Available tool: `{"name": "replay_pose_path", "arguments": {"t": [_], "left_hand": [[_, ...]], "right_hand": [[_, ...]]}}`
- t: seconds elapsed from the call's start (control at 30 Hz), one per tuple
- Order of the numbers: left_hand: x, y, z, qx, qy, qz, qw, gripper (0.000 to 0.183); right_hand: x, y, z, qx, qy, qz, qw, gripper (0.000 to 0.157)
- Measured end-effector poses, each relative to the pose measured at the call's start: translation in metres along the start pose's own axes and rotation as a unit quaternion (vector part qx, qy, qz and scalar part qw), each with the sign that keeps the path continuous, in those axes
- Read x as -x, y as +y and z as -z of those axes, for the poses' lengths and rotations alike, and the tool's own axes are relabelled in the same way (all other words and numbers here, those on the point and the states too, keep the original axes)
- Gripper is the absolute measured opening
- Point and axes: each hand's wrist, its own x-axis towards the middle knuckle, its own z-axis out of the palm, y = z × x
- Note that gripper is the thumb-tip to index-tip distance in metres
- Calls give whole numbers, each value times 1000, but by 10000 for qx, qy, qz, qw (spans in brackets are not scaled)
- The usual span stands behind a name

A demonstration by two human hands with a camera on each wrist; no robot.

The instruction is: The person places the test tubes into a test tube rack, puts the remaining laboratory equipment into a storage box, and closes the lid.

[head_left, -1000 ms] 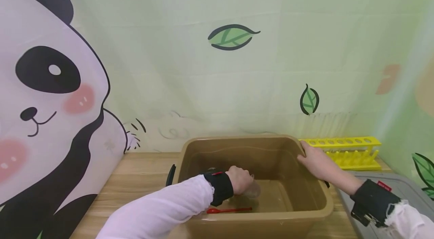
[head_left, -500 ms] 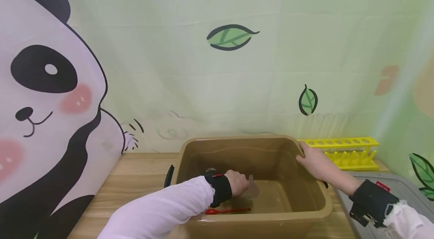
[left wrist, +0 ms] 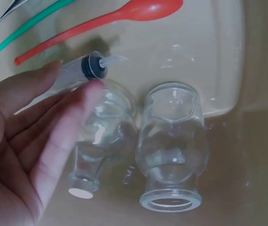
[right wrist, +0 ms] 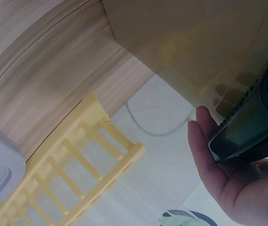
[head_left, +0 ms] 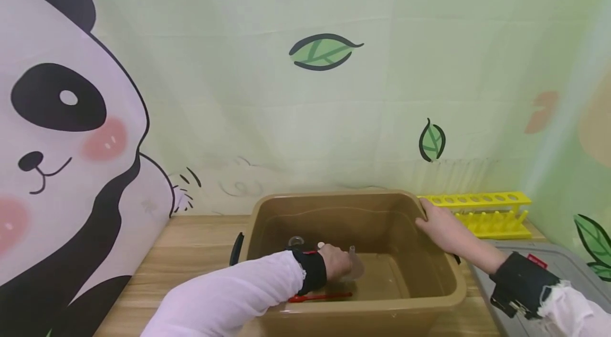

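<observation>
My left hand (head_left: 336,261) reaches down inside a brown plastic bin (head_left: 334,305). In the left wrist view its thumb and fingers pinch a clear syringe (left wrist: 70,76) with a black plunger seal near the nozzle. Just beyond the fingers lie a round glass flask (left wrist: 110,134) with a pale end on its neck and a wider clear glass vessel (left wrist: 174,136). A red spoon (left wrist: 150,10) and a green stick-like handle (left wrist: 30,26) lie on the bin floor. My right hand (head_left: 446,228) grips the bin's right rim; in its wrist view the fingers curl by a black handle (right wrist: 251,127).
A yellow test tube rack (head_left: 496,231) with clear tubes (head_left: 455,175) upright in it stands behind the bin on the right. Beside the bin lies a grey lid (head_left: 530,273). Another black handle (head_left: 236,248) sticks out on the bin's left. A printed cloth hangs behind the wooden table (head_left: 200,252).
My left hand has shifted slightly within the bin, and the round glass and a small white end now show more plainly behind it. The right hand stays on the rim.
</observation>
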Motion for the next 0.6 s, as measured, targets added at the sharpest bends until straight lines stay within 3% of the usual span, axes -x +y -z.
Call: {"name": "replay_pose_path", "arguments": {"t": [0.03,0.1,0.17,0.2,0.23,0.3,0.37,0.43,0.47,0.53,0.6], "left_hand": [[-8,-1,-25,-12,161,-113,9998,16],[-18,1,-51,-113,62,-150,9998,17],[-19,1,-57,-207,206,-251,9993,19],[-16,1,-51,-244,265,-275,9990,19],[-9,1,-33,-286,150,-238,9992,18],[10,2,20,-317,-193,-144,9992,16],[37,2,89,-322,-446,-34,9985,14],[60,3,150,-368,-727,74,9966,12],[68,3,169,-382,-726,66,9966,12],[79,1,194,-473,-523,-23,9975,12],[79,-2,199,-527,-285,-241,9979,11]], "right_hand": [[0,0,0,18,12,25,10000,42],[0,-1,1,46,30,52,10000,43],[0,-2,1,40,32,60,10000,43],[0,-2,1,52,42,65,10000,43],[0,-3,1,41,37,59,10000,43],[0,-3,0,16,34,34,10000,43],[1,-3,0,-11,12,21,10000,42],[1,-4,0,-32,-14,3,10000,42],[1,-3,0,-41,-26,-3,10000,43],[1,-3,0,-55,-28,17,10000,43],[1,-1,1,-46,-5,54,10000,43]]}}
